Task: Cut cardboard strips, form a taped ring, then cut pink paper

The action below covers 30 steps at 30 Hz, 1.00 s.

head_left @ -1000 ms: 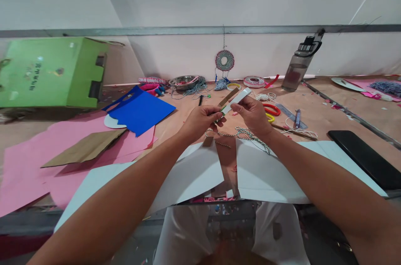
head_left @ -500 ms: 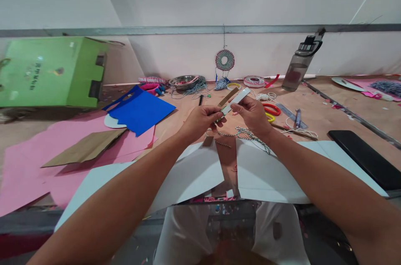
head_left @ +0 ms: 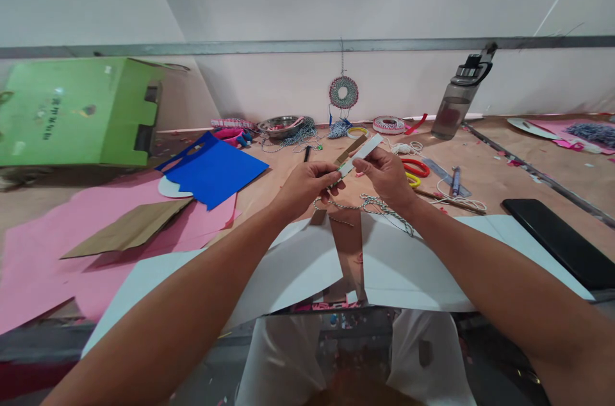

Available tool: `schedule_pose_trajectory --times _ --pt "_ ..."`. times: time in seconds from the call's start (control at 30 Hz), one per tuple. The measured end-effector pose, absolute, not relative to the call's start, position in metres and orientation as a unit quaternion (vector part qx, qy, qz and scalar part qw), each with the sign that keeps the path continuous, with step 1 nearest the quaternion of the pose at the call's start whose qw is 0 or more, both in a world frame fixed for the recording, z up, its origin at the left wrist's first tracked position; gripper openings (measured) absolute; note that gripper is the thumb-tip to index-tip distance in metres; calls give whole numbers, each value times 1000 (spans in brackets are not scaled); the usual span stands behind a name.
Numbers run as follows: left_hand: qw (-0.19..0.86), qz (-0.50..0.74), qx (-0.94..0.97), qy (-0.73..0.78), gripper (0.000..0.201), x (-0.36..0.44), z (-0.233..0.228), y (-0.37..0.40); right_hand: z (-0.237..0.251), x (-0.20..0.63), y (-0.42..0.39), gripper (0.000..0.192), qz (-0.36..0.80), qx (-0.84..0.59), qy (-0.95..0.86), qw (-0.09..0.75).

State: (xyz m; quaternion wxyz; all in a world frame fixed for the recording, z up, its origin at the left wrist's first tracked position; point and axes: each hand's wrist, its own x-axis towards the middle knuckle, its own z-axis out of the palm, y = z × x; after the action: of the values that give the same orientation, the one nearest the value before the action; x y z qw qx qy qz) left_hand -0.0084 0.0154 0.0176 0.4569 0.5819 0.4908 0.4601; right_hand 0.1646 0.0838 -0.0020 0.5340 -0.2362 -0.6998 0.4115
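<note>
I see left hand (head_left: 305,186) & right hand (head_left: 384,173) both pinching the white strip (head_left: 361,154) above the surface w/ twine (head_left: 379,207) below; loose fingertip grip could let it slip or crease.

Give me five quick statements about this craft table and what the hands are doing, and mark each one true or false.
1. Both hands, left hand and right hand, hold a narrow white strip. True.
2. The green box sits at the far right. False: it is at the far left.
3. A water bottle stands by the back wall. True.
4. The scissors are in the right hand. False: they lie on the table behind it.
5. The blue sheet lies left of the hands. True.
</note>
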Motion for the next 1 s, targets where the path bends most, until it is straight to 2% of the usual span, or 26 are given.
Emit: schedule_pose_trajectory --times 0.33,0.67,1.0 --pt "463 470 577 481 25 -6 22 13 -8 164 88 26 409 -259 -695 532" --pt "389 454 605 526 35 -1 24 8 -5 162 82 24 390 -242 -711 534" --pt "391 460 609 514 34 1 17 12 -7 161 82 27 384 -245 -700 550"
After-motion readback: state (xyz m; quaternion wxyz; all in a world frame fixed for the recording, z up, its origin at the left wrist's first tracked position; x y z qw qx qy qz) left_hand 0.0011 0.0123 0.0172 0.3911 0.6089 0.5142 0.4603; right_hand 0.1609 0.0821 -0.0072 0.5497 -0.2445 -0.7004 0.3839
